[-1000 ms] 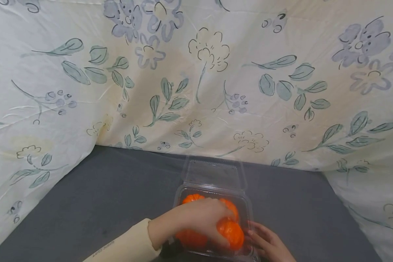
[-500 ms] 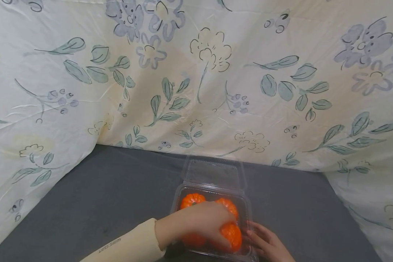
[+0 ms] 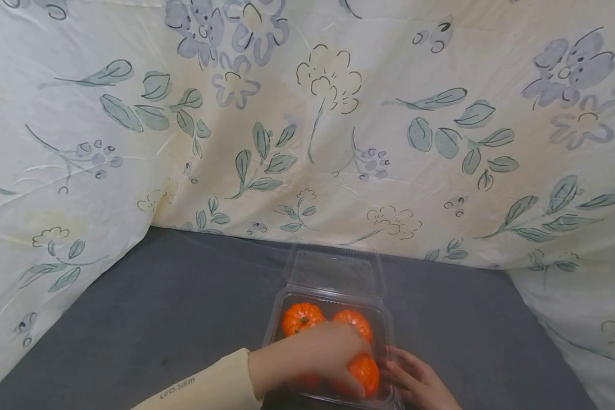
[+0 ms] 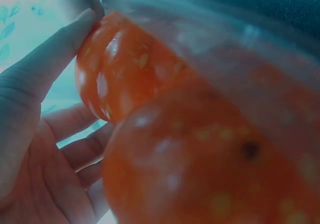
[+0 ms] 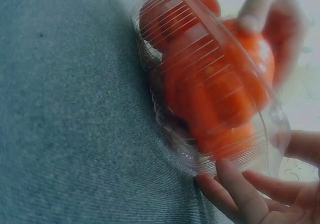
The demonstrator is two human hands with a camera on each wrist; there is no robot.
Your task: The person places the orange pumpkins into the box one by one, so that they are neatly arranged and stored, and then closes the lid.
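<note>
A clear plastic clamshell box [image 3: 275, 319] lies with its lid [image 3: 333, 270] folded back, several small orange pumpkins inside. My left hand [image 3: 320, 350] reaches across from the left and grips the near-right pumpkin [image 3: 365, 374], thumb on one side and fingers on the other. The left wrist view shows that gripped pumpkin [image 4: 125, 69] beside a second, closer pumpkin [image 4: 185, 154]. Two more, the far-left pumpkin [image 3: 303, 319] and the far-right pumpkin [image 3: 356, 323], sit in the box. My right hand [image 3: 422, 378] touches the box's right wall with extended fingers [image 5: 240, 186].
Dark grey cloth [image 3: 195, 296] covers the surface around the box. A floral fabric curtain [image 3: 328, 142] hangs behind and along both sides, close behind the lid.
My left hand and the pumpkin it grips have shifted slightly nearer and lower in the box, uncovering more of the far-left pumpkin. The right hand has stayed at the wall.
</note>
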